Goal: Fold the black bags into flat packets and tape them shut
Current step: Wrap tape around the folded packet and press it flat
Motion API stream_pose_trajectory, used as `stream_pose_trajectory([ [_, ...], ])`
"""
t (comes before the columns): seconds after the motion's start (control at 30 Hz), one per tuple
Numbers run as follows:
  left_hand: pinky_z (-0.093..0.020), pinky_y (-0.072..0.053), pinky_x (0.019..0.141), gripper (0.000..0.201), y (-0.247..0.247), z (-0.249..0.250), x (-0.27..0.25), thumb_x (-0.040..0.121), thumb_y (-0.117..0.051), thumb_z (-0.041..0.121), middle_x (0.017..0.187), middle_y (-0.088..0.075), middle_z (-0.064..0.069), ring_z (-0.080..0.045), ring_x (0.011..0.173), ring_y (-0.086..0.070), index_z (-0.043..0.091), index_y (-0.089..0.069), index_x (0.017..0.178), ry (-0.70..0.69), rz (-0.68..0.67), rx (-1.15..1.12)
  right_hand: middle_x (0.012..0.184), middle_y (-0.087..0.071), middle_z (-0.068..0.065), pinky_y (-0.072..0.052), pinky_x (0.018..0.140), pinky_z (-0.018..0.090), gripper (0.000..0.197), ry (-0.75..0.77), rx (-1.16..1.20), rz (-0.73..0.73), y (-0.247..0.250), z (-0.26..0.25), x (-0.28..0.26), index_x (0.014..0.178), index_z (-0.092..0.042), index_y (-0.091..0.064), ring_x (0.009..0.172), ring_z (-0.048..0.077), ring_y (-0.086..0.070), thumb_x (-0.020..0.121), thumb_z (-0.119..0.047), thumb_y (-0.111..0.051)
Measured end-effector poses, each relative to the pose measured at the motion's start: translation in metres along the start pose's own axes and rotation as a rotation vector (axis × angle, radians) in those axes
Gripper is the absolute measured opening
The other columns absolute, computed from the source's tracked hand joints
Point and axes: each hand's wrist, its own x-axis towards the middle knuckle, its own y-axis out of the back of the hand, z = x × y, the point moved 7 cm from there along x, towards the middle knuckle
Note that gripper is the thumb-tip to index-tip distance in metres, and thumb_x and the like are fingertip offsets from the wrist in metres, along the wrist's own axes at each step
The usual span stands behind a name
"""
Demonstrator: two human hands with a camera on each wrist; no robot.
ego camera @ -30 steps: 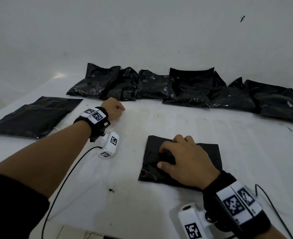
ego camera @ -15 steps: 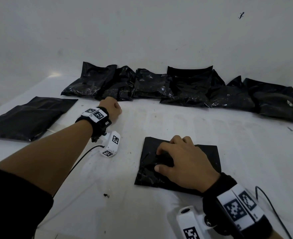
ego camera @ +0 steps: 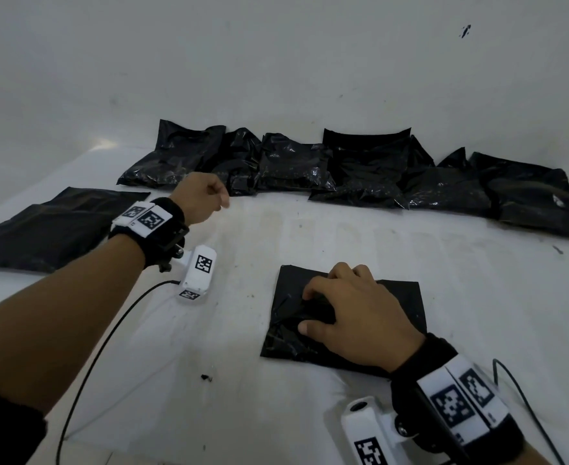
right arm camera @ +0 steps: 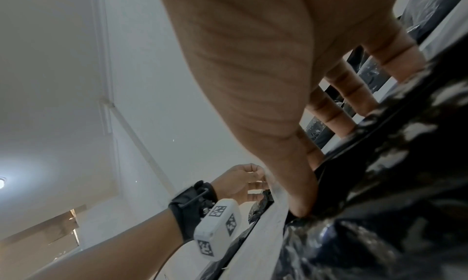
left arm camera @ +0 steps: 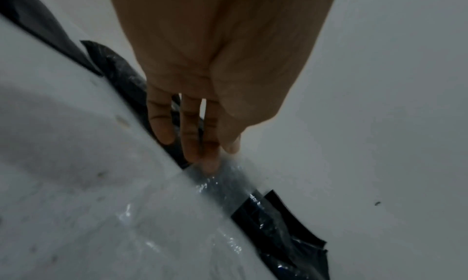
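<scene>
A folded black bag (ego camera: 346,317) is pinned flat on the white table (ego camera: 444,297) near the front edge by the right hand (ego camera: 353,317), its bent fingers (right arm camera: 352,92) spread apart with the tips pressed onto the glossy plastic. The left hand (ego camera: 199,199) is held above the table just before the row of black bags (ego camera: 360,169) at the wall; its fingers (left arm camera: 192,128) are extended close together, and nothing can be seen gripped. Another flat black bag (ego camera: 51,226) lies far left. No readable writing is visible; only square black-and-white marker patterns are carried on the wristbands (ego camera: 460,404).
</scene>
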Motion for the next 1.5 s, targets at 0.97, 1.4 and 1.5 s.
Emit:
stream_pose_trajectory([
  [0.97, -0.028, -0.056, 0.056, 0.004, 0.068, 0.163, -0.151, 0.090, -0.064, -0.002, 0.072, -0.072, -0.012, -0.020, 0.063, -0.071, -0.003, -0.066, 0.086, -0.542, 0.166, -0.199, 0.078, -0.070, -0.004, -0.047, 0.067, 0.018, 0.026, 0.006, 0.527, 0.207, 0.014, -0.006, -0.010, 0.098, -0.022, -0.071, 0.074, 0.008, -0.065, 0.078, -0.036, -0.081],
  [1.4, -0.035, -0.058, 0.052, 0.005, 0.073, 0.197, -0.157, 0.093, -0.061, -0.001, 0.074, -0.070, -0.016, -0.030, 0.064, -0.072, -0.005, -0.063, 0.091, -0.583, 0.257, -0.498, 0.119, -0.062, 0.003, -0.043, 0.087, 0.017, 0.040, -0.010, 0.915, -0.032, 0.019, -0.024, -0.020, 0.110, -0.026, -0.072, 0.113, 0.008, -0.053, 0.073, -0.031, -0.086],
  [1.5, -0.034, -0.057, 0.053, 0.004, 0.079, 0.195, -0.160, 0.094, -0.060, -0.001, 0.073, -0.070, -0.015, -0.031, 0.067, -0.073, -0.005, -0.063, 0.093, -0.557, 0.281, -0.592, 0.099, -0.066, -0.001, -0.044, 0.076, 0.011, 0.021, 0.008, 0.909, -0.024, 0.016, -0.021, -0.020, 0.099, -0.015, -0.075, 0.091, 0.007, -0.057, 0.080, -0.020, -0.081],
])
